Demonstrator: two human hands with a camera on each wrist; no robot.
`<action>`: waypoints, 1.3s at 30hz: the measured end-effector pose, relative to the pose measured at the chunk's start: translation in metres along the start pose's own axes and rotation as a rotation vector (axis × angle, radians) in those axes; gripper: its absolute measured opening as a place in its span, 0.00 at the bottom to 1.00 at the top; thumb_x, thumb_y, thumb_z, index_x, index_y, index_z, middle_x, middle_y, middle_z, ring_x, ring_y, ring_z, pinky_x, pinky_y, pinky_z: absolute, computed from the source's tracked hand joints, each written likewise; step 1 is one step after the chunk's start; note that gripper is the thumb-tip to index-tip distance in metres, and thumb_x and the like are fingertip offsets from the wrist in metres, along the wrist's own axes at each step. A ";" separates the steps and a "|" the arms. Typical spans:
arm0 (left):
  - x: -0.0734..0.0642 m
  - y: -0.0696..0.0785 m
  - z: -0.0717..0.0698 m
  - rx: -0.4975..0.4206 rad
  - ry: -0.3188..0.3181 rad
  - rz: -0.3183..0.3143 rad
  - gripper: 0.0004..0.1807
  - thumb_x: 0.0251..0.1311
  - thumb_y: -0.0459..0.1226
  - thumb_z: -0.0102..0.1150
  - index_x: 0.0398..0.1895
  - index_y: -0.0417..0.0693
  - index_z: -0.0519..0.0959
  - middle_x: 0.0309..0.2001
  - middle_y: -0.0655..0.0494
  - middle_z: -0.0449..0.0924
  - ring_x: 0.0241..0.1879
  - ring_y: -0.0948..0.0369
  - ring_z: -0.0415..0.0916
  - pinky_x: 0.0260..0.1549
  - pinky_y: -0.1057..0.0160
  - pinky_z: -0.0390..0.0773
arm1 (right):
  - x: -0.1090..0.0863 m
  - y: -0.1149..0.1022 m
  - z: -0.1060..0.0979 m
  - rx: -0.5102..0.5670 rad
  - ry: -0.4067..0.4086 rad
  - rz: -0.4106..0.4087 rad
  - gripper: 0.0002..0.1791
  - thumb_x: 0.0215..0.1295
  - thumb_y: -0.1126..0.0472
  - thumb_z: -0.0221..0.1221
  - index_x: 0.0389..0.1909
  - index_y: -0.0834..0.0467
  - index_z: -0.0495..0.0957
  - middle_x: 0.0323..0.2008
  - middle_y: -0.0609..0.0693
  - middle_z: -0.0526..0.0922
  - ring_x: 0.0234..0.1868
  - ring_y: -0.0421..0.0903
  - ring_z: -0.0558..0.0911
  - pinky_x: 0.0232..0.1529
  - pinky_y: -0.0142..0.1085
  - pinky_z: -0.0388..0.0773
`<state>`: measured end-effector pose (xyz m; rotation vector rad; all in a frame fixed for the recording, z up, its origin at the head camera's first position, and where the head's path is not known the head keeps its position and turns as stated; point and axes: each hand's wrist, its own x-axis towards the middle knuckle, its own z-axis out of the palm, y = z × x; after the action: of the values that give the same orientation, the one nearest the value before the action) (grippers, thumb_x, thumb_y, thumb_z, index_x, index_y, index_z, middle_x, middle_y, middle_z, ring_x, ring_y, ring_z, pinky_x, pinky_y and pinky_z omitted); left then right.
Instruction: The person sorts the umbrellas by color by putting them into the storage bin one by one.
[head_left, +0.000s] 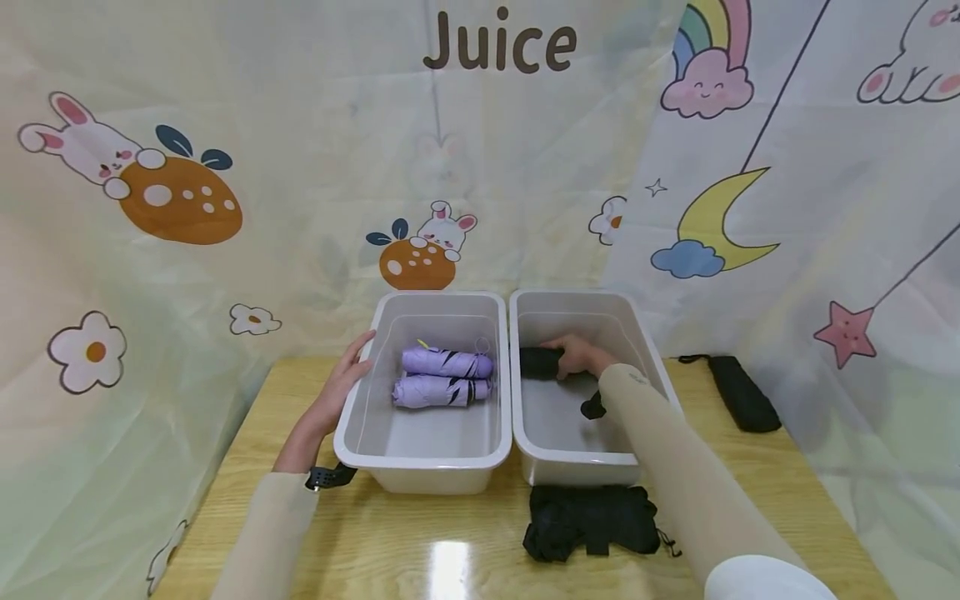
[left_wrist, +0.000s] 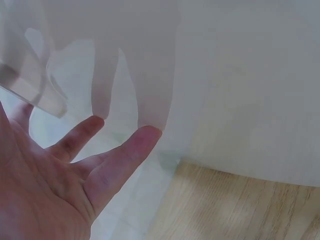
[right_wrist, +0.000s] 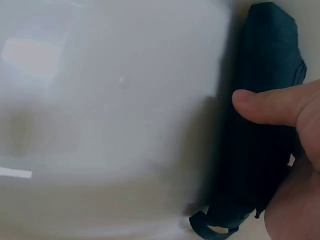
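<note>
My right hand (head_left: 579, 357) reaches into the right grey bin (head_left: 577, 457) and grips a black folded umbrella (head_left: 538, 362) near the bin's far part. In the right wrist view the thumb lies across the umbrella (right_wrist: 250, 150), and a strap loop hangs at its lower end. A small black piece (head_left: 592, 407) shows beside the right sleeve. My left hand (head_left: 341, 385) rests against the outer left side of the left grey bin (head_left: 423, 461), fingers extended; in the left wrist view the fingertips touch its wall. Two lilac folded umbrellas (head_left: 442, 390) lie side by side inside this bin.
A black folded umbrella (head_left: 592, 521) lies on the wooden table (head_left: 360, 550) in front of the right bin. Another black folded umbrella (head_left: 742, 393) lies to the right of that bin. A printed curtain (head_left: 300, 167) hangs behind and at both sides.
</note>
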<state>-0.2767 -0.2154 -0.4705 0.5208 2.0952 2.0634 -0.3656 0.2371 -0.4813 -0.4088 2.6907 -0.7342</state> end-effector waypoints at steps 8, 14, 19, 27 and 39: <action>-0.004 0.008 -0.004 0.020 -0.006 -0.008 0.31 0.77 0.43 0.35 0.78 0.56 0.41 0.73 0.35 0.44 0.62 0.30 0.56 0.48 0.32 0.69 | 0.000 -0.029 -0.019 -0.137 -0.172 0.024 0.43 0.52 0.71 0.68 0.71 0.62 0.62 0.68 0.62 0.65 0.66 0.56 0.65 0.60 0.43 0.67; -0.005 0.013 -0.009 0.049 0.015 0.007 0.30 0.78 0.43 0.34 0.78 0.56 0.42 0.73 0.36 0.45 0.61 0.31 0.57 0.47 0.33 0.71 | -0.018 -0.067 -0.074 -0.091 -0.285 0.033 0.43 0.61 0.64 0.65 0.74 0.60 0.55 0.71 0.62 0.59 0.70 0.58 0.60 0.64 0.48 0.64; -0.003 0.007 -0.005 0.031 0.003 -0.001 0.30 0.77 0.44 0.35 0.78 0.57 0.42 0.73 0.35 0.46 0.61 0.30 0.58 0.47 0.35 0.72 | -0.069 -0.068 -0.118 0.005 -0.264 -0.039 0.40 0.63 0.53 0.65 0.73 0.58 0.59 0.68 0.61 0.65 0.67 0.57 0.64 0.62 0.53 0.65; -0.001 0.006 -0.002 0.027 -0.007 0.004 0.31 0.77 0.44 0.35 0.78 0.55 0.41 0.73 0.36 0.46 0.62 0.31 0.57 0.47 0.40 0.74 | -0.147 0.000 -0.160 0.475 0.036 -0.117 0.29 0.71 0.58 0.57 0.71 0.56 0.63 0.64 0.59 0.70 0.56 0.51 0.77 0.56 0.45 0.73; -0.002 0.006 0.003 0.052 -0.001 -0.002 0.30 0.78 0.43 0.33 0.78 0.54 0.42 0.71 0.33 0.48 0.60 0.33 0.59 0.47 0.36 0.72 | -0.197 0.124 -0.142 0.702 0.328 0.146 0.34 0.72 0.47 0.53 0.71 0.60 0.56 0.58 0.44 0.71 0.52 0.37 0.76 0.60 0.40 0.70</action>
<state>-0.2731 -0.2132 -0.4648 0.5263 2.1527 2.0124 -0.2631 0.4713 -0.3856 0.0937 2.4678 -1.7235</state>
